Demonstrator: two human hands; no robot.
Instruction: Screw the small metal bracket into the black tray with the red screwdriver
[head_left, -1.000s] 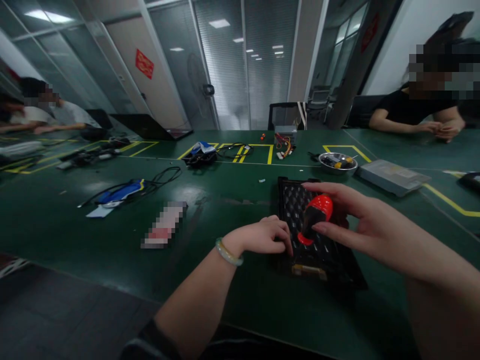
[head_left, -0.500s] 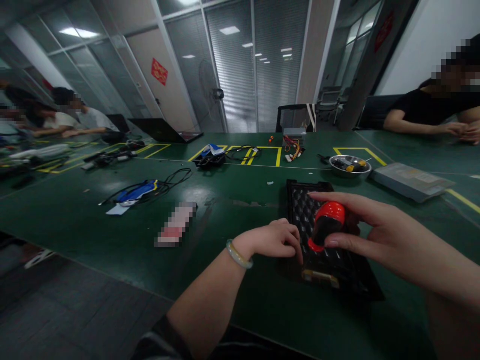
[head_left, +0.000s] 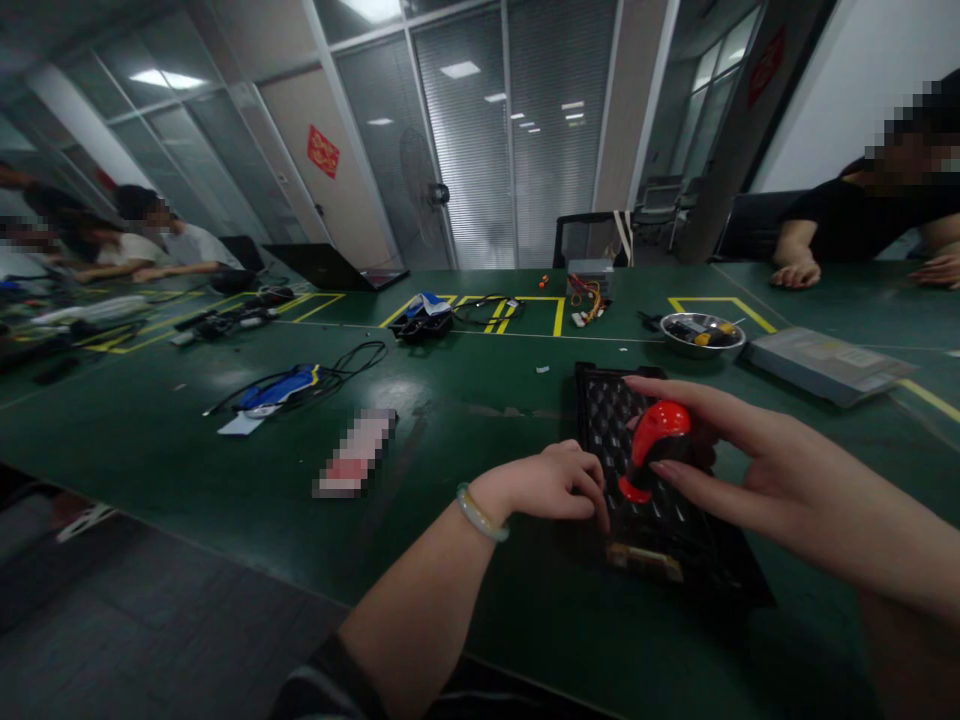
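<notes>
A black panel with rows of raised diamond-like bumps lies on the green table. My right hand is closed round a short red-and-black tool with a bulbous handle, thumb on the near side and index finger reaching over the far side. The tool stands upright over the panel, with its red lower collar at the panel's surface; its tip is hidden. At the panel's left edge, my left hand has its fingers curled down against the rim. A tan strip shows at the panel's near end.
Ahead on the right are a metal bowl of small parts and a flat grey case. Wired connectors lie farther back. Left are a blue cable bundle, a blurred-out phone-shaped item and a laptop. Other people sit around the table.
The red-and-black tool has turned in my right hand, so more of its red side faces me. My left hand stays put. The person at right has moved their hands apart.
</notes>
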